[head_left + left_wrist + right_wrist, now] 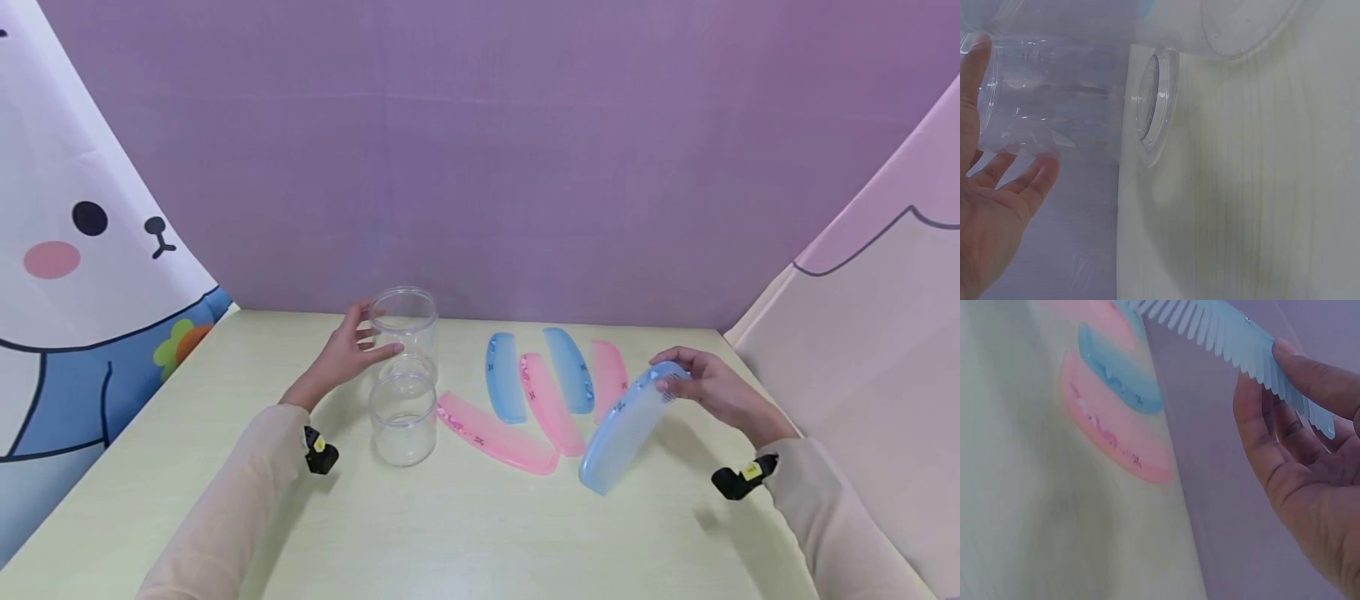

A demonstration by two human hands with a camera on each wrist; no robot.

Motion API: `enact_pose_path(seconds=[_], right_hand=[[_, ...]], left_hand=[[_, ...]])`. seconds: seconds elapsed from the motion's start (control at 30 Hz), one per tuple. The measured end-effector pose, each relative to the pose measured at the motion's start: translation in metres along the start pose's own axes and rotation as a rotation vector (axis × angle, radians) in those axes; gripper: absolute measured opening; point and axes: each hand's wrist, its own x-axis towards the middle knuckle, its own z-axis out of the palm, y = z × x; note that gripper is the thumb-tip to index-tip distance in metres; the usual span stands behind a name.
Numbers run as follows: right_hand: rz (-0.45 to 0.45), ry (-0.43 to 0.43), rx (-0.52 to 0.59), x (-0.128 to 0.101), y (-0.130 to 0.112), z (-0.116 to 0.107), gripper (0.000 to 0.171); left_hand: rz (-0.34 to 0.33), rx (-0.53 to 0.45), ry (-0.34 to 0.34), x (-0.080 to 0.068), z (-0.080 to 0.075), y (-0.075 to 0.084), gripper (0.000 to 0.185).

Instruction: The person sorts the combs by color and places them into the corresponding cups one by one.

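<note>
On the left side of the table, my left hand point(348, 346) has its thumb and fingers around the rear clear plastic jar point(423, 337). The left wrist view shows the fingers point(1038, 178) against that jar's wall. A second clear jar point(405, 437) stands just in front of it. At the right, my right hand point(712, 383) pinches a blue comb point(622, 429) near one end, thumb on one side and fingers on the other. The comb is raised and tilted, its teeth toward the right; the right wrist view shows those teeth up close.
Between the hands lie pink combs, one closest to the front jar point(498, 437), one in the middle point(551, 404) and one farther right point(609, 379). Two blue combs point(505, 379) point(570, 371) lie among them. A purple cloth wall point(480, 167) rises behind the table point(465, 542).
</note>
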Motion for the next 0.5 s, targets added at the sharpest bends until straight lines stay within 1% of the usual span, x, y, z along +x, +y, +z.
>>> enact_pose_path(seconds=[0.1,0.13,0.2,0.33,0.5], right_hand=[[-0.008,0.017,0.041,0.002,-0.006,0.002,0.024],[-0.016,0.02,0.057,0.003,-0.008,0.002,0.024],[-0.031,0.032,0.085,0.006,-0.011,0.002,0.023],[-0.068,0.073,0.15,0.012,-0.017,0.003,0.022],[-0.06,0.174,0.21,0.02,-0.03,0.008,0.022]], left_hand=[[-0.012,-0.003,-0.007,-0.006,0.0,0.015,0.083],[-0.016,0.001,-0.006,-0.006,-0.001,0.015,0.083],[-0.014,0.012,0.0,-0.006,-0.001,0.013,0.084],[-0.006,0.023,0.012,0.002,0.0,-0.006,0.088],[0.007,0.02,0.011,0.002,0.0,-0.008,0.087]])
